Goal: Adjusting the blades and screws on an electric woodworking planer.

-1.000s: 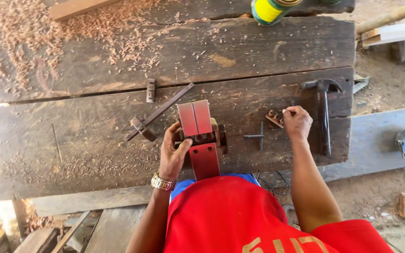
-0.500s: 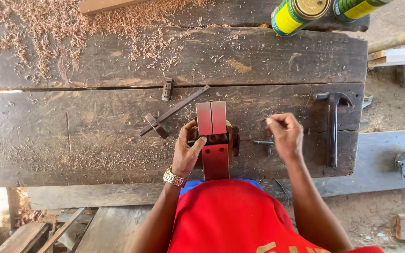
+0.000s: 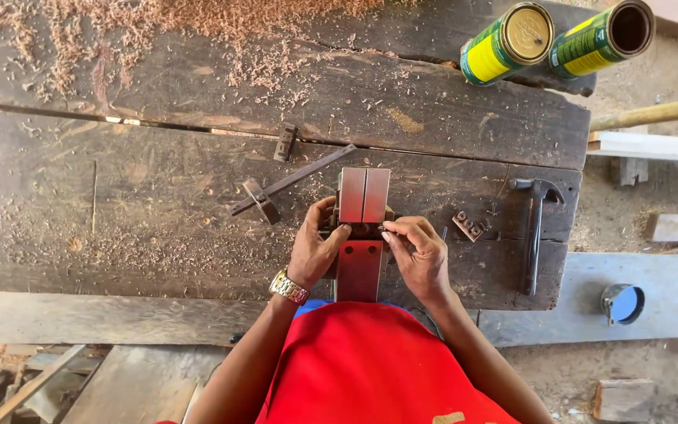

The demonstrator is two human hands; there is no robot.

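Note:
A red metal vise-like tool [image 3: 361, 235] stands on a dark wooden workbench [image 3: 158, 212] right in front of me. My left hand [image 3: 314, 250], with a metal watch on its wrist, grips the tool's left side at its middle. From the right, my right hand [image 3: 417, 253] comes in, thumb and fingers pinching a small metal piece against the tool's middle. The piece itself is mostly hidden by the fingers.
A hammer [image 3: 535, 228] lies at the bench's right edge, a small metal block [image 3: 468, 226] beside it. A long metal rod with a bracket [image 3: 288, 182] and a small dark part [image 3: 285, 142] lie to the left. Two yellow-green cans [image 3: 559, 39] lie far right. Sawdust covers the back.
My right hand left the small block near the hammer and moved left to the red tool's middle. The left hand stayed on the tool. The view shifted.

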